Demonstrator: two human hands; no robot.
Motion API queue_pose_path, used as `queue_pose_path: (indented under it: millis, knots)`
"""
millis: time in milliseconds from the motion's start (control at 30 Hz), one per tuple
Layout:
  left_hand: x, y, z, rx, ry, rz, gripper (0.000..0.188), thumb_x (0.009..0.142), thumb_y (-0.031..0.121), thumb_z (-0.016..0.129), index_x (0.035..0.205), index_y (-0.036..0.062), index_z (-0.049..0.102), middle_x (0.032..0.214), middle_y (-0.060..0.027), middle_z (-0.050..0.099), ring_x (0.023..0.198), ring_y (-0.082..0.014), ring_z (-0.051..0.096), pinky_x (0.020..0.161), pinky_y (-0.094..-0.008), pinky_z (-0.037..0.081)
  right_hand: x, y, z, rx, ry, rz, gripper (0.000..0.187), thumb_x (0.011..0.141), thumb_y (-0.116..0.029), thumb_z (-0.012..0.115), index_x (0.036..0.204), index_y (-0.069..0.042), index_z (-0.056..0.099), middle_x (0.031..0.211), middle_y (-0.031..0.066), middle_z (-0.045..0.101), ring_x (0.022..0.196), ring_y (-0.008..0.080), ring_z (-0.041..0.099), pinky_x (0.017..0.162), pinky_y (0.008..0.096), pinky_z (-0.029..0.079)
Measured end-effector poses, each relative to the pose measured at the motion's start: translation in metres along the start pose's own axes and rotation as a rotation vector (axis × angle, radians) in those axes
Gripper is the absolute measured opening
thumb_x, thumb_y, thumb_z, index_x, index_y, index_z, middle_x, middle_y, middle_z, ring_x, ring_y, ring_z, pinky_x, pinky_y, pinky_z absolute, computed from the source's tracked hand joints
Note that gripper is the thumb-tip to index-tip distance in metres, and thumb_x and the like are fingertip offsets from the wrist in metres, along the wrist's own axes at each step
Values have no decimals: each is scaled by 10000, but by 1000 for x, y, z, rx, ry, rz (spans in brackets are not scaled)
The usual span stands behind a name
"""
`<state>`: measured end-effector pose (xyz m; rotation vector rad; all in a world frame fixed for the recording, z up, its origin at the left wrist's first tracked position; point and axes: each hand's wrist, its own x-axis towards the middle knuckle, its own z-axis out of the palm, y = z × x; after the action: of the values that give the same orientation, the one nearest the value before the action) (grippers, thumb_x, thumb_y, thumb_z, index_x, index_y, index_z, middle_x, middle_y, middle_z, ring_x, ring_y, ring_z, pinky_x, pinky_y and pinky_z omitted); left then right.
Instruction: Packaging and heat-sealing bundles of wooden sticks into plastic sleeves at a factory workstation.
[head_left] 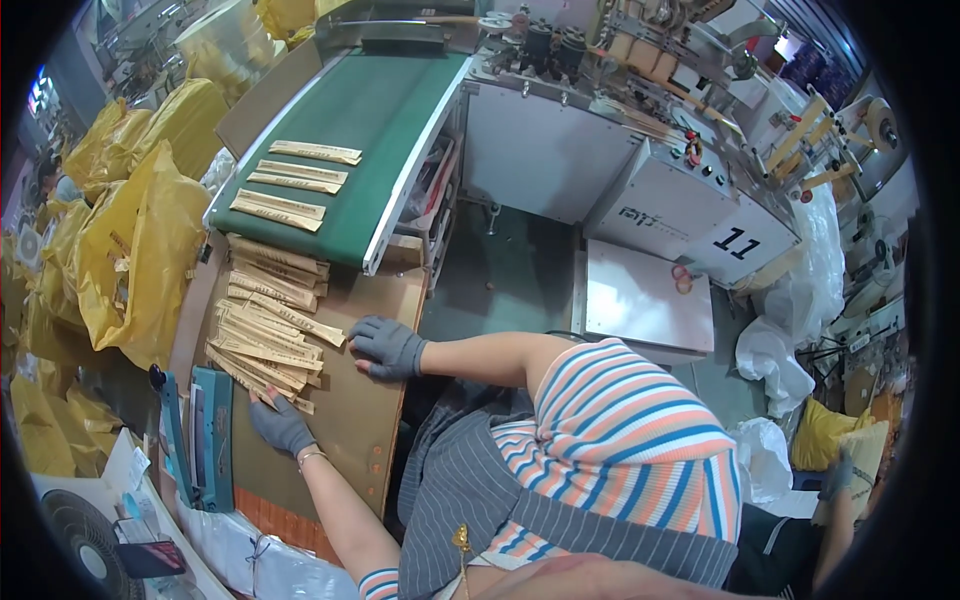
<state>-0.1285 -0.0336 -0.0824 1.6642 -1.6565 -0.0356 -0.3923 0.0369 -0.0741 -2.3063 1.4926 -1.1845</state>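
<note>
Long, narrow cream paper packets (265, 335) with printing on them lie in a loose, overlapping heap on the brown tabletop (365, 430). At the near end of the heap is my left hand (282, 424) in a grey fingertip-less glove, its bare fingertips touching the packet ends. My right hand (388, 347), gloved the same way, rests at the heap's right side with fingers and thumb apart. Neither hand is wrapped round a packet. Beyond the heap, several more packets (278, 208) lie crosswise in small groups on a green conveyor belt (375, 130).
A teal bar-shaped device (212, 440), like a bag sealer, stands left of my left hand. Yellow plastic bags (140, 260) crowd the left side. A fan (85, 545) sits at lower left. White machine cabinets (545, 150) stand at right. Another person's gloved hand (840, 475) shows at far right.
</note>
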Motion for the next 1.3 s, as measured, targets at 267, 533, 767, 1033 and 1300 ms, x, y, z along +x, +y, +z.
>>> queue_pose_path:
  millis: [267, 533, 767, 1033, 1300]
  knots:
    - [0, -4, 7, -35, 22, 43, 405, 852, 294, 596, 1094, -29, 575, 1099, -222, 588, 1038, -361, 549, 901, -406, 428, 10, 6, -6, 120, 17, -107, 256, 742, -188, 621, 938, -44, 540, 962, 182, 521, 911, 362, 499, 801, 435, 426]
    - [-6, 3, -4, 55, 65, -117, 467, 859, 372, 580, 1159, 15, 563, 1071, -206, 607, 1014, -353, 564, 899, -401, 429, 218, 22, -77, -99, 250, 113, 657, 773, -449, 652, 1188, 38, 505, 1072, 263, 586, 990, 413, 558, 857, 448, 449]
    - [47, 28, 6, -456, 32, -648, 673, 901, 444, 528, 1334, -49, 380, 1275, -263, 500, 1180, -320, 500, 973, -340, 384, 276, 39, 8, -449, -369, 155, 979, 733, -713, 504, 1286, 88, 401, 1249, 269, 499, 1163, 350, 498, 973, 378, 404]
    - [75, 36, 49, -969, -138, -879, 655, 869, 418, 608, 1313, -25, 417, 1241, -163, 537, 1166, -233, 497, 945, -317, 411, 245, 36, 72, -130, -409, 616, 1020, 630, -684, 659, 1252, 90, 425, 1221, 310, 508, 1130, 381, 528, 940, 384, 438]
    - [36, 43, -11, -1009, -266, -939, 648, 724, 327, 759, 1163, -77, 507, 1034, -103, 619, 905, -182, 608, 779, -301, 499, 172, -22, 61, 1260, -695, 763, 528, 776, -298, 718, 1154, 31, 551, 1027, 94, 629, 930, 138, 594, 804, 277, 486]
